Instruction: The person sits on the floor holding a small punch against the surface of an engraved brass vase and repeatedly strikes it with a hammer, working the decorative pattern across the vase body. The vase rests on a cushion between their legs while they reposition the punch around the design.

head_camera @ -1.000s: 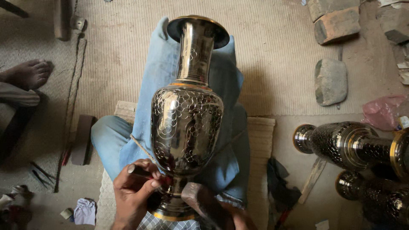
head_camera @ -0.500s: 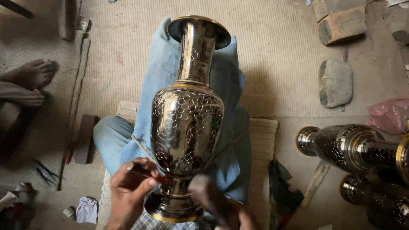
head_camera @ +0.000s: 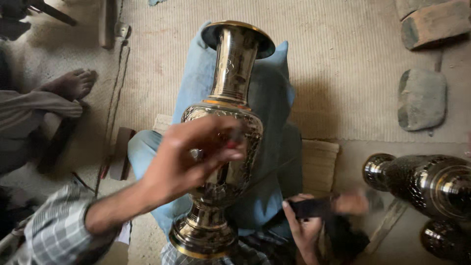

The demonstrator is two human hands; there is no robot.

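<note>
That tall engraved brass vase with the flared mouth (head_camera: pixel 223 147) is lying across the person's lap on a pale blue cloth (head_camera: pixel 274 98), foot toward the camera, mouth pointing off to 12 o'clock. Looks like solid metal, so I'd guess heavy, totally rigid, and pretty slick on the polished neck; the engraved belly should give better bite. Best hold is probably the narrow waist above the foot, or the neck. The left hand (head_camera: pixel 189 157) hovers over the belly, coming in from about 8 o'clock, fingers loosely curled and pinched on some small thing I can't make out; it's blurred, and I can't tell if it's touching the vase. The right hand (head_camera: pixel 306 223) is down at 5 o'clock from the belly, just beside the foot, closed around a dark blurred tool (head_camera: pixel 324 208). More dark engraved metal vases (head_camera: pixel 427 184) sit at 3 o'clock, and someone else's bare foot (head_camera: pixel 71 83) at 10 o'clock.
</note>
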